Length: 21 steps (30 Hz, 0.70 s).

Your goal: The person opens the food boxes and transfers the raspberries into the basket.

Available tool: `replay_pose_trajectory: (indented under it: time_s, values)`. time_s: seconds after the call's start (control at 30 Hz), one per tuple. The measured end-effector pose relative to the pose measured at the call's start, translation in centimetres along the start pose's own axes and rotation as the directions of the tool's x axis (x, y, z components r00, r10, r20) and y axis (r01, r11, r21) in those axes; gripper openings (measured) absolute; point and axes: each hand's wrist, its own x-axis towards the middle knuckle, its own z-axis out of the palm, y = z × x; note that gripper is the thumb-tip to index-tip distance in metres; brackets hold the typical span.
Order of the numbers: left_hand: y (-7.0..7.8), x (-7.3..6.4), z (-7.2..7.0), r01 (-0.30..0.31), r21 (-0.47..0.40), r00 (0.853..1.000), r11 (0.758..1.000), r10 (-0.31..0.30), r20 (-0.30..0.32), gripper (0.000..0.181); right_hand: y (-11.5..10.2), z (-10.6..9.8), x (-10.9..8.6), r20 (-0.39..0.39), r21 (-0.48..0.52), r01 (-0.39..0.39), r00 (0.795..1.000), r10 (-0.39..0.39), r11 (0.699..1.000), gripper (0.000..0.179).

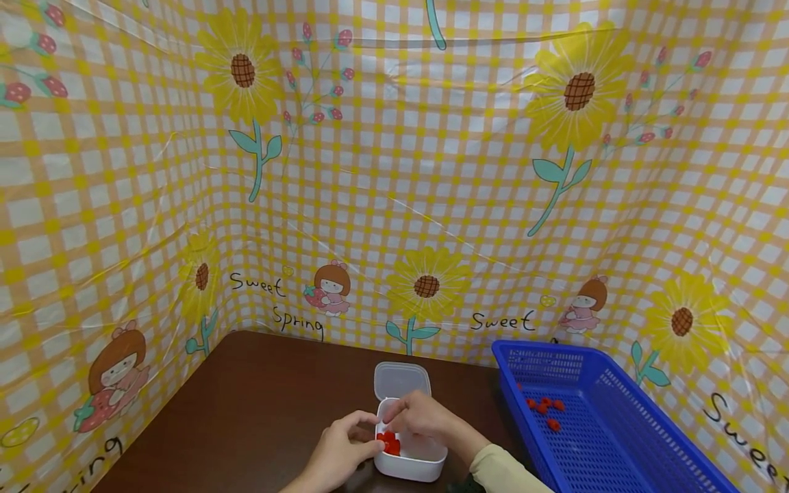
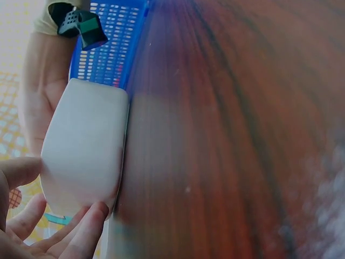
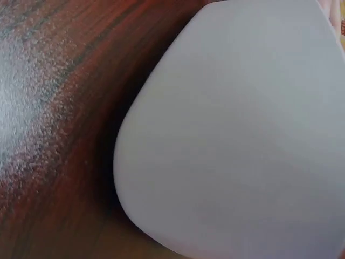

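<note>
A white plastic box (image 1: 408, 470) stands on the dark table, with its translucent lid (image 1: 402, 381) behind it. Several small red pieces (image 1: 390, 444) lie together at the box's left end. My left hand (image 1: 342, 446) holds that end, thumb by the rim near the red pieces; the left wrist view shows its fingers (image 2: 92, 226) against the box's outer wall. From the right, my right hand (image 1: 424, 416) reaches over the box with bent fingers dipped inside. I cannot tell whether those fingertips hold anything. Only the box's wall (image 3: 232, 129) fills most of the right wrist view.
A blue perforated basket (image 1: 592, 424) stands to the right, with several small red pieces (image 1: 542, 405) near its left side. Brown wooden tabletop (image 1: 246, 404) extends left of the box. A checked cloth with sunflowers (image 1: 401, 171) hangs around the back and sides.
</note>
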Motion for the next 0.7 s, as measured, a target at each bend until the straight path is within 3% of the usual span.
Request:
replay_pose_trajectory:
  time_s: [0.43, 0.7]
  values:
    - [0.2, 0.1, 0.0, 0.007, 0.015, 1.000, 1.000, -0.007, -0.003, 0.040, -0.1, 0.5, -0.1, -0.007, -0.050, 0.008, 1.000, -0.009, 0.999, 0.009]
    - [-0.1, 0.1, 0.0, 0.007, 0.015, 1.000, 1.000, -0.007, -0.001, 0.039, 0.5, 1.1, 0.0, -0.041, -0.162, 0.007, 0.999, -0.014, 0.987, 0.007]
